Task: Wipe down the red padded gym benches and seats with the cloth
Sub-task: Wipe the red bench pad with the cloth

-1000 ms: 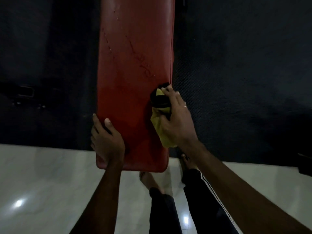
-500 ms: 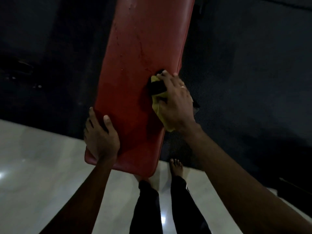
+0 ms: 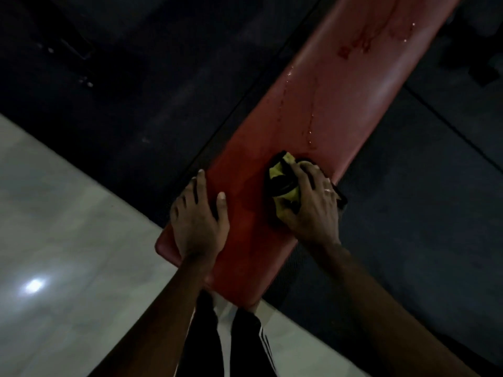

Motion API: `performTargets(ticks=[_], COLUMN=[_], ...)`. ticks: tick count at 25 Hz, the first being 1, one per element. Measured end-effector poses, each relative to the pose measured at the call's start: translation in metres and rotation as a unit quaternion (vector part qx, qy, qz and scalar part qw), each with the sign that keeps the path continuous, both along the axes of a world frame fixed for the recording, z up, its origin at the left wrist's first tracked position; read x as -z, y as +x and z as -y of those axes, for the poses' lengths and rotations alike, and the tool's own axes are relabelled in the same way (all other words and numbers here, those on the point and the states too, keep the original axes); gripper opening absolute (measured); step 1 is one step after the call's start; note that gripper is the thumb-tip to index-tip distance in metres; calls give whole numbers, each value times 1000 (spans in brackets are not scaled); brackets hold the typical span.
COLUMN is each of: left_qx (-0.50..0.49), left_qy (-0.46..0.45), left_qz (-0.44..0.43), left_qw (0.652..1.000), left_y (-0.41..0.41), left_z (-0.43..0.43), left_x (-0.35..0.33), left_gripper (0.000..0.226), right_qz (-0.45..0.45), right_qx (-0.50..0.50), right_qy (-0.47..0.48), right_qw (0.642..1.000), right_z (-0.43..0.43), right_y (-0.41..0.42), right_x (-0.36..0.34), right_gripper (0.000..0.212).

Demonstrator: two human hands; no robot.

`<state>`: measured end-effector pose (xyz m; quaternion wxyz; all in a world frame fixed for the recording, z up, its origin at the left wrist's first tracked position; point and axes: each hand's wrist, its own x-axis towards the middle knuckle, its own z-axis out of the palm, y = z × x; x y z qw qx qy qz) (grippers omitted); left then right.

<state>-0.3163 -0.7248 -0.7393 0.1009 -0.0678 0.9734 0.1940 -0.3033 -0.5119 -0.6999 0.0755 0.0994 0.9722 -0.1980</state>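
Note:
A long red padded bench (image 3: 321, 110) runs from the lower middle up to the top right, with wet streaks and droplets on its far half. My right hand (image 3: 313, 205) grips a bunched yellow and black cloth (image 3: 283, 178) and presses it onto the pad near the right edge. My left hand (image 3: 198, 216) rests on the near left edge of the pad, fingers straight over the side and thumb on top. The room is dim.
Dark rubber matting (image 3: 408, 186) lies under and around the bench. Pale glossy floor tile (image 3: 68, 240) covers the lower left. My legs in black trousers with white stripes (image 3: 245, 341) stand at the bench's near end.
The view has swung, so the bench now runs diagonally to the upper right. My right hand with the cloth has shifted slightly inward from the right edge. My left hand stays on the near left edge.

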Motion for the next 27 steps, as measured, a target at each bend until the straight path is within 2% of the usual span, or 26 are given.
performTargets(ticks=[4,5,6,8,9,12,13,14,16,17,18,21,22,25,27], left_qx=[-11,-7,-1,-1,-5,-15,-13,-10,-11,-14,-10,-6,-7,-7,-4], left_qy=[15,22,28,36,42,66,71,73,75,78,85,95,96,97,89], left_qz=[3,3,4,8,12,18,16,14,18,24,29,29,29,35,29], left_qw=[1000,1000,1000,999,999,998,997,997,997,997,996,995,995,995,996], left_y=[-2,-2,-1,0,-1,-3,-3,-3,0,-1,-2,-2,-1,-1,-2], left_z=[4,3,3,5,5,6,5,4,5,7,8,8,7,8,9], left_x=[1,0,-2,-2,-1,-3,-4,-4,-2,-1,-1,-2,-2,0,-2], left_gripper=[63,64,65,67,67,67,68,68,68,69,69,67,67,66,66], right_qz=[-4,3,7,43,43,7,4,8,53,74,85,43,29,50,66], right_qx=[137,117,37,-141,-166,-4,-5,-73,-259,-304,-291,-99,-83,-213,-243], right_qy=[-37,-29,-7,34,49,26,25,33,51,53,60,60,63,50,52], right_qw=[990,993,999,989,984,1000,1000,997,963,948,951,992,994,974,966], right_z=[15,24,29,25,18,30,46,61,73,69,62,52,57,66,48], right_y=[-63,-66,-65,-76,-92,-131,-131,-126,-127,-140,-155,-182,-174,-145,-153], right_x=[3,1,-2,-8,-9,-4,-3,-3,-7,-12,-17,-14,-12,-7,-14], right_gripper=[75,76,77,79,78,71,71,71,71,69,67,62,62,66,68])
